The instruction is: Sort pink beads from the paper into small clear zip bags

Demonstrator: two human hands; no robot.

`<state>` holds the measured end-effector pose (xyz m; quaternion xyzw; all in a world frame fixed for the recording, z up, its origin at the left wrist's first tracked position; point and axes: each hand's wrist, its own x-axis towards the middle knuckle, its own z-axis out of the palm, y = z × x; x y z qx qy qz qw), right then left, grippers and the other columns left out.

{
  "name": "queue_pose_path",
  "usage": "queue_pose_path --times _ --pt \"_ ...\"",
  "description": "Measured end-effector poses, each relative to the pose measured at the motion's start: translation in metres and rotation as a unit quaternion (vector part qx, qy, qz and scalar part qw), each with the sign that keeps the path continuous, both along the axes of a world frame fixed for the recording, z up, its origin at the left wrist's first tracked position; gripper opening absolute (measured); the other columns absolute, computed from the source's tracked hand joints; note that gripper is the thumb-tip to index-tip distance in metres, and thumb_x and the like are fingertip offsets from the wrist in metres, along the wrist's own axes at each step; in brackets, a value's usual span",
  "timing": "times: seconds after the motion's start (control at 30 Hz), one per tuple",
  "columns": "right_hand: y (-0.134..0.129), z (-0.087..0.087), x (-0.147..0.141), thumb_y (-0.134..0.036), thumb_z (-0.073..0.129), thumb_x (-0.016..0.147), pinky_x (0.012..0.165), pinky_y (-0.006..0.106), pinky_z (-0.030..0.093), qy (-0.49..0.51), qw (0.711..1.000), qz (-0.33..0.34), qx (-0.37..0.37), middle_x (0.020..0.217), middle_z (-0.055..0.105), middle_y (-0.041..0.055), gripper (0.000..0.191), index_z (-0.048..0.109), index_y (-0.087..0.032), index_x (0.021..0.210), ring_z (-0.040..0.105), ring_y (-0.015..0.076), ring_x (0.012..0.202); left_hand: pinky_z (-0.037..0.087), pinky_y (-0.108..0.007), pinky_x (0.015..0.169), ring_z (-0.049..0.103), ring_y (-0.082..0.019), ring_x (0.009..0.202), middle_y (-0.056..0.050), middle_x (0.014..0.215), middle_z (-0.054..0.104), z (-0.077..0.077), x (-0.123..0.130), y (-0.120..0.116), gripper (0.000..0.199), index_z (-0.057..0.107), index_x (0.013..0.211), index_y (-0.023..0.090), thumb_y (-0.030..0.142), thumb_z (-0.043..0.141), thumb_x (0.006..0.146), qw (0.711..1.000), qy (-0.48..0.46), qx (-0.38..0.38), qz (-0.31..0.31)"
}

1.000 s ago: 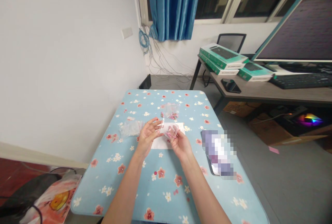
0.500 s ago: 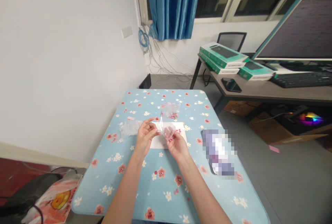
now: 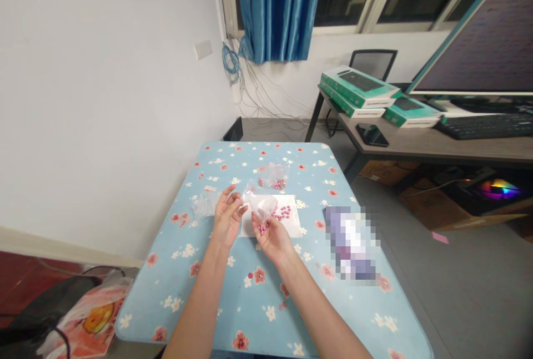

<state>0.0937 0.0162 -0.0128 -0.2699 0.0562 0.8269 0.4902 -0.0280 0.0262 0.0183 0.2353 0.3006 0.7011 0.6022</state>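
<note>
A small clear plastic bag (image 3: 263,205) is held tilted above a white sheet (image 3: 293,229), its upper end leaning left. My right hand (image 3: 275,240) grips its lower part, where pink beads (image 3: 263,228) show by the fingertips. At the bag's upper left edge, my left hand (image 3: 227,217) is curled with thumb and finger pinched together; the exact contact is hard to make out. Loose pink beads (image 3: 285,212) lie on the sheet just right of the bag. Behind it rests another clear bag (image 3: 273,173) with pink beads inside.
Crumpled clear plastic (image 3: 202,205) lies left of the sheet on the flowered tablecloth (image 3: 183,276). A blurred purple and white packet (image 3: 352,245) is near the table's right edge. Beyond stands a desk (image 3: 410,145) with keyboard boxes (image 3: 358,88), a phone (image 3: 372,135) and a monitor (image 3: 478,43).
Both hands have moved a little left. The bag has tilted further left, and more of the loose beads on the sheet now show.
</note>
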Motion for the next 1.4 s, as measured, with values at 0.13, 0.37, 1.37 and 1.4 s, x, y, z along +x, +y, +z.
queue_pose_path --times 0.13,0.37,1.37,1.4 --pt "0.005 0.005 0.006 -0.006 0.050 0.079 0.063 0.021 0.057 -0.028 0.999 -0.033 0.014 0.065 0.067 0.0037 0.011 0.059 -0.012 0.081 0.066 0.0105 0.060 0.052 -0.011 0.063 0.061 -0.003 0.064 0.005 0.079 0.062 0.003 -0.007 0.002 0.039 0.062 0.102 0.020 0.006 0.069 0.067 0.998 -0.043 -0.022 0.036" --pt "0.018 0.006 0.021 -0.032 0.056 0.078 0.029 0.013 0.018 -0.214 0.966 -0.080 0.119 0.043 0.039 -0.0093 0.030 0.038 -0.020 0.058 0.028 0.0033 0.032 0.052 -0.009 0.062 0.062 -0.002 0.064 0.004 0.076 0.062 0.003 -0.016 0.006 0.032 0.062 0.102 0.020 0.003 0.060 0.075 0.993 -0.087 -0.045 0.070" --pt "0.056 -0.002 0.019 -0.029 0.037 0.093 0.059 0.026 0.030 -0.859 0.203 0.174 0.437 0.084 0.064 0.0065 0.030 0.063 -0.019 0.081 0.057 0.0171 0.079 0.049 -0.007 0.059 0.058 0.000 0.063 0.004 0.077 0.061 0.002 -0.027 0.007 0.031 0.062 0.104 0.021 0.002 0.054 0.080 0.985 -0.155 -0.027 0.064" --pt "0.056 -0.002 0.019 -0.029 0.037 0.093 0.060 0.026 0.030 -0.859 0.205 0.172 0.437 0.084 0.064 0.0066 0.030 0.063 -0.019 0.081 0.056 0.0173 0.079 0.049 -0.007 0.059 0.058 0.000 0.063 0.004 0.077 0.061 0.002 -0.027 0.007 0.031 0.062 0.104 0.021 0.002 0.054 0.080 0.986 -0.154 -0.028 0.064"
